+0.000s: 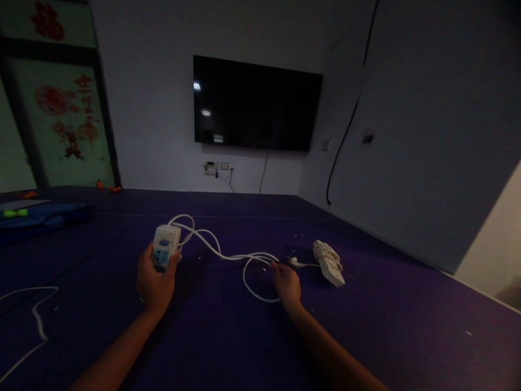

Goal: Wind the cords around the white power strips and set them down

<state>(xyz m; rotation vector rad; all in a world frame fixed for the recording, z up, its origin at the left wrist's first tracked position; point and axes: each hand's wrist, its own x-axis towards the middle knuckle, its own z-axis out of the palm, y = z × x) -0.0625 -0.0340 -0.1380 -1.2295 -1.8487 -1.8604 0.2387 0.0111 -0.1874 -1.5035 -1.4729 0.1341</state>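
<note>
My left hand (157, 282) is closed around the lower part of a white power strip (166, 233) with light blue sockets, its far end raised and pointing away from me. From that end a white cord (222, 255) runs in loose loops to the right. My right hand (287, 283) pinches this cord between its fingers, and one loop hangs down just left of the hand. Right of my right hand, a second white power strip (330, 270) lies on the purple surface with its cord wound around it. Its plug (293, 262) rests close to my right fingers.
Another white cable (39, 320) lies at the left on the purple surface (220, 347). Blue fabric (49, 217) is further back. A television (256, 103) hangs above wall sockets (222, 166). A dark cable (345, 133) hangs down the right wall (423, 108). Small white scraps are scattered about.
</note>
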